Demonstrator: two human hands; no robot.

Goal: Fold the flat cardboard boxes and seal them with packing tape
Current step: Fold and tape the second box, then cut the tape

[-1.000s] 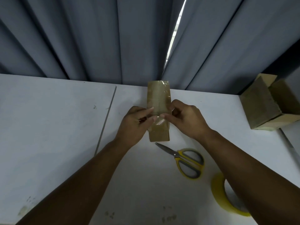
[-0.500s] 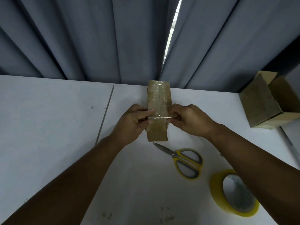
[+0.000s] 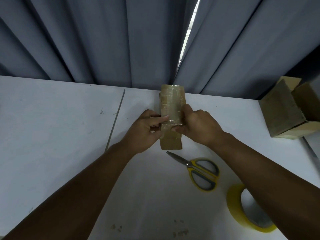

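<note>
**Bench lot: one small carton in sealing, tools to hand**

1. Tape roll (image 3: 234,202), yellow, standing tilted on its edge at the near right of the white table (image 3: 52,129), partly hidden behind the right forearm. Judged to be parked within reach for the next strip.
2. Scissors (image 3: 203,172), yellow-handled, blades together, tips pointing at the box's near end. They lie just beside it without touching, probably kept close for cutting tape.
3. Small cardboard box (image 3: 172,103), the task's piece, at table centre between both hands. It is long and narrow, its far end toward the curtain, and glossy with tape wraps. Whether it rests on the table or is lifted cannot be told.
4. Left hand (image 3: 143,131): forefinger laid straight across a band of clear tape (image 3: 173,121), other fingers curled against the box's left side. It looks to be pressing the strip flat.
5. Right hand (image 3: 199,126): fingers wrapped round the right side, thumb pressed on the top face by the band, bracing the box.
6. Second carton (image 3: 284,110), flaps open, well apart at the far right.
7. Grey curtain (image 3: 103,40), with a narrow bright gap.
</note>
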